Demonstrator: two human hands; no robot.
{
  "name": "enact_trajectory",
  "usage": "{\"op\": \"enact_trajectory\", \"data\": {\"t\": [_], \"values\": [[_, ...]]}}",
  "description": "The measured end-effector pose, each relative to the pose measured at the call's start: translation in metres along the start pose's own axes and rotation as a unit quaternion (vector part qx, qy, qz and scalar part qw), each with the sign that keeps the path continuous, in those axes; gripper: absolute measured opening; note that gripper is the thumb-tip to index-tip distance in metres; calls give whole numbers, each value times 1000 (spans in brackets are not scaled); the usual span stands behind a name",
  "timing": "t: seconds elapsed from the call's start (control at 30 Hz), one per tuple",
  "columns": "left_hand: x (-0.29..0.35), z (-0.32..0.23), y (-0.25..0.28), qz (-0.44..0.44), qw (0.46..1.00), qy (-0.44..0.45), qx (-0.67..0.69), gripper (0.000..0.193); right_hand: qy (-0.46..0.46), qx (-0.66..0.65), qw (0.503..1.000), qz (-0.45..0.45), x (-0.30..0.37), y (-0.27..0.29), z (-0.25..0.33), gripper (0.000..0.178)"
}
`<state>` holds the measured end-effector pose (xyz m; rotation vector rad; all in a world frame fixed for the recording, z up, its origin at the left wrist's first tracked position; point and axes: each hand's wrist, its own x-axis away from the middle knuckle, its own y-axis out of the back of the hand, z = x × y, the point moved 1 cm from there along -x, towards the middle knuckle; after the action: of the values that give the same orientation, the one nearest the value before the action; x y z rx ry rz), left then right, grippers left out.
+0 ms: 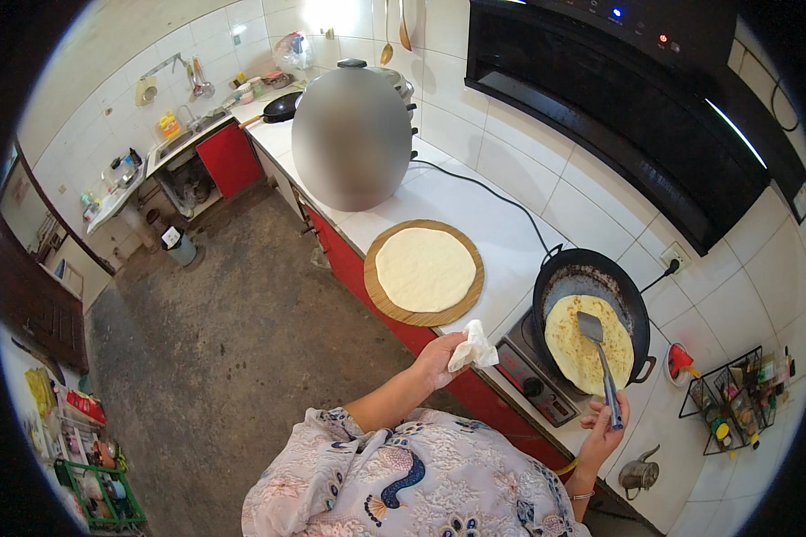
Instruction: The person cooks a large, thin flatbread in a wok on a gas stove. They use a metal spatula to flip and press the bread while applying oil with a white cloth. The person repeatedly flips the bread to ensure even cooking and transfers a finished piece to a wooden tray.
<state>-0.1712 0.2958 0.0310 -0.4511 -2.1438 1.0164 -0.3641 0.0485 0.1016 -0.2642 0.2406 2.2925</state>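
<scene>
Flatbread [566, 349] lies in the black pan [591, 266], the spatula's [610, 390] blade over its top. Your right hand [605, 431] grips that spatula near the handle's end, fingers loosely curled. Your left hand [437, 360] is mostly closed, pinching a crumpled white cloth [475, 347] beside the cooker [537, 389]. Just past it, a round dough sheet [425, 270] covers most of a wooden board [421, 319] on the counter [501, 246].
</scene>
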Motion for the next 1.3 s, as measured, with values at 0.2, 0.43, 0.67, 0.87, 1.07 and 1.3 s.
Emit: {"op": "enact_trajectory", "data": {"t": [0.2, 0.43, 0.67, 0.87, 1.07, 1.3], "values": [[-4, 2, 6, -7, 1000, 12, -22, 21, -4, 1, 1000, 7, 1, 0, -1, 37], [1, 1, 2, -26, 999, 5, -21, 23, -4, 9, 1000, 13, 3, 1, -1, 37], [-3, 3, 8, -12, 1000, 1, -20, 23, 3, 13, 1000, -2, 5, 0, -2, 38], [2, 0, 3, -10, 999, 17, -39, 21, 13, 29, 1000, 0, 4, 3, -5, 41], [-1, 1, 4, -11, 1000, 4, -24, 24, 4, 32, 999, 3, 4, 1, -1, 40], [1, 1, 0, -3, 1000, 2, -13, 21, 4, 37, 999, 10, 3, 1, 2, 40]]}}
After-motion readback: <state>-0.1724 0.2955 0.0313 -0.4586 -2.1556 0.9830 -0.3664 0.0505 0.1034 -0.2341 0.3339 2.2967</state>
